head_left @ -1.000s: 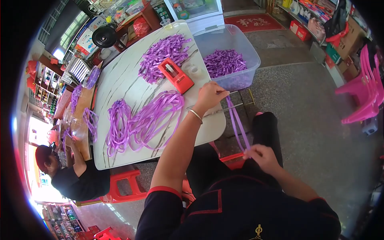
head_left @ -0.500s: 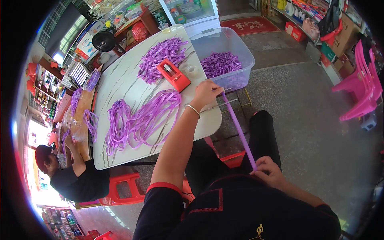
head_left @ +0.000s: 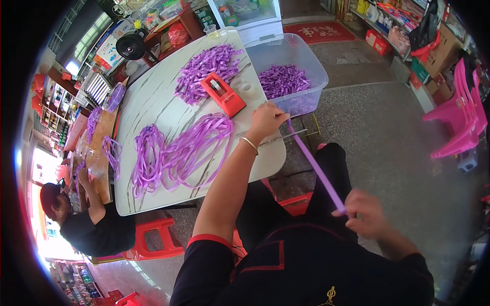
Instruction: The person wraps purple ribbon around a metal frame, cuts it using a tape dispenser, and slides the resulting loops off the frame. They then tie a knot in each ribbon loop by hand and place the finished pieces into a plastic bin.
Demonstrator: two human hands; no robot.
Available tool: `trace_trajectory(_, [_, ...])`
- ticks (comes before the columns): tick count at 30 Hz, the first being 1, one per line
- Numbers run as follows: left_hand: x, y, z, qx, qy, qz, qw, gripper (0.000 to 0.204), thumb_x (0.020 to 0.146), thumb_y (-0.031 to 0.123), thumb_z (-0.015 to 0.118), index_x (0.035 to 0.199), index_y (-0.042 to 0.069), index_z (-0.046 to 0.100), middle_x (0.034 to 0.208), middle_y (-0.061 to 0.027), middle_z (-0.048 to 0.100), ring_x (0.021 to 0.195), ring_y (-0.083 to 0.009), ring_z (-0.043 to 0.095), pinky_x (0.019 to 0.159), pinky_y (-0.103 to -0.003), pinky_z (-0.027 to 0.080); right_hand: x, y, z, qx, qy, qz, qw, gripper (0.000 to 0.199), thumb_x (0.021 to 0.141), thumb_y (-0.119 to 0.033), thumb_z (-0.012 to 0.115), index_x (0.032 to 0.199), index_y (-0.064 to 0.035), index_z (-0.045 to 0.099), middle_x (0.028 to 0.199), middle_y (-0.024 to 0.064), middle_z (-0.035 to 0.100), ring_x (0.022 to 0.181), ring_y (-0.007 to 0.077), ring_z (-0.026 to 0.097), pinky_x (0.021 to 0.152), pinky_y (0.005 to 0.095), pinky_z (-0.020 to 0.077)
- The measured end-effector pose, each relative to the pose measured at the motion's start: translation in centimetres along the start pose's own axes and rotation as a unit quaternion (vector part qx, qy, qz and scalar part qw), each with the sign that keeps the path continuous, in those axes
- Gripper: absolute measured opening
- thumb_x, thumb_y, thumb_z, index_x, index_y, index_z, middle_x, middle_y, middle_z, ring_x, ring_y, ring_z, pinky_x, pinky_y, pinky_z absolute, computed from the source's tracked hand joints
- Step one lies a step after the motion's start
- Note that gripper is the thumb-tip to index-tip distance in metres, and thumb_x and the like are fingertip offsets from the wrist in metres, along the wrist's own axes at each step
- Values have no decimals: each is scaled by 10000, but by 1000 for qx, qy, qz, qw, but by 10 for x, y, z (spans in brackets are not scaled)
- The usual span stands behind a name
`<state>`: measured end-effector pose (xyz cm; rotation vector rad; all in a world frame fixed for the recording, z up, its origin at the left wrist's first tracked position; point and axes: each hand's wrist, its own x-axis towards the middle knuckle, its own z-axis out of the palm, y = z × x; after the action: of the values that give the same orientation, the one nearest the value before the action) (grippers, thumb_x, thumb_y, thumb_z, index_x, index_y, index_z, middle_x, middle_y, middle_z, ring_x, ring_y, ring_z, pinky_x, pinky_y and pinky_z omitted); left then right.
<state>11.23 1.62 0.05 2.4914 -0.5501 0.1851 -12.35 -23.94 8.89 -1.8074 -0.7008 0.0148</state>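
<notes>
A purple ribbon [head_left: 316, 166] stretches nearly straight over my lap, from the table's right edge down toward my body. My left hand [head_left: 269, 121] pinches its far end beside the tabletop. At the near end my right hand [head_left: 368, 214], smeared by motion, has its fingers curled at the ribbon. A thin metal rod or blade [head_left: 294, 134] sticks out past the table edge, just below my left hand. Two bundles of long purple ribbon [head_left: 199, 148] lie left of my left forearm. Beyond that hand sits a red tape dispenser [head_left: 223, 94].
Short purple ribbon pieces [head_left: 209, 71] are heaped on the marbled white table [head_left: 153, 97]. A clear plastic bin [head_left: 314, 94] beside it holds more. Another person [head_left: 92, 229] works at a wooden table on the left. Pink chairs [head_left: 462, 112] stand at right; a red stool [head_left: 158, 239] is near the table.
My right hand has moved right and slightly away from my body, drawing the ribbon's near end with it. My left hand stays at the table edge, almost in place.
</notes>
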Motion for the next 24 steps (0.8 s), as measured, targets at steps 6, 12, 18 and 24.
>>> trace_trajectory(6, [0, 5, -2, -34, -47, -72, 996, 150, 730, 294, 654, 759, 158, 711, 826, -53, 579, 883, -262, 536, 752, -428, 380, 128, -12, -37, 45, -15, -126, 991, 265, 669, -61, 625, 930, -63, 671, 607, -8, 454, 560, 112, 426, 524, 256, 324])
trace_trajectory(12, [-5, 11, -4, -27, 17, -26, 999, 107, 707, 191, 656, 721, 85, 665, 772, -64, 557, 796, -245, 537, 729, -396, 403, 275, 45, -37, 155, 73, -19, 985, 288, 911, -217, 484, 955, 14, 651, 615, -85, 327, 550, 15, 279, 487, 202, 212])
trace_trajectory(18, [-3, 6, -4, -101, 38, -62, 992, 128, 749, 157, 617, 718, 37, 583, 782, -85, 549, 796, -281, 537, 689, -395, 395, 356, 163, -8, 272, 31, 77, 959, 341, 907, -306, 499, 953, -8, 659, 583, -112, 337, 506, -6, 260, 452, 190, 195])
trace_trajectory(24, [0, 8, -10, -145, 66, -55, 986, 120, 764, 85, 595, 717, -10, 540, 707, -112, 507, 628, -258, 499, 576, -335, 404, 340, 274, 34, 191, 72, 178, 963, 319, 881, -340, 527, 929, -57, 667, 594, -75, 450, 501, 23, 340, 439, 203, 238])
